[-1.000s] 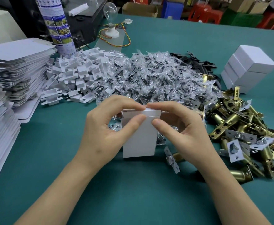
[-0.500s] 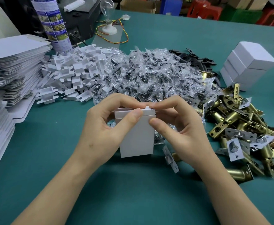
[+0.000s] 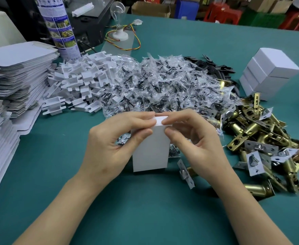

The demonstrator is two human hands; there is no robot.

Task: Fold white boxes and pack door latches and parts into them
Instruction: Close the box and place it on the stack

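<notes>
A small white box point(image 3: 151, 151) stands upright on the green table point(image 3: 145, 209) in front of me. My left hand point(image 3: 113, 144) grips its upper left side, thumb on the front face and fingers over the top flap. My right hand point(image 3: 196, 140) pinches the top flap from the right. The lid lies nearly flat on the box top. A pile of brass door latches point(image 3: 262, 144) lies to the right. One latch point(image 3: 186, 172) lies just beside the box. A heap of clear bagged parts point(image 3: 162, 89) sits behind my hands.
Stacks of flat white box blanks point(image 3: 12, 82) fill the left edge. White cardboard inserts point(image 3: 79, 82) lie behind them. Finished white boxes point(image 3: 267, 73) are stacked at the far right. A printed tube point(image 3: 60, 25) and a light bulb on a base point(image 3: 118, 20) stand at the back.
The top flap has been pressed down onto the box. Both hands stayed on its upper edge, fingertips closing in over the lid.
</notes>
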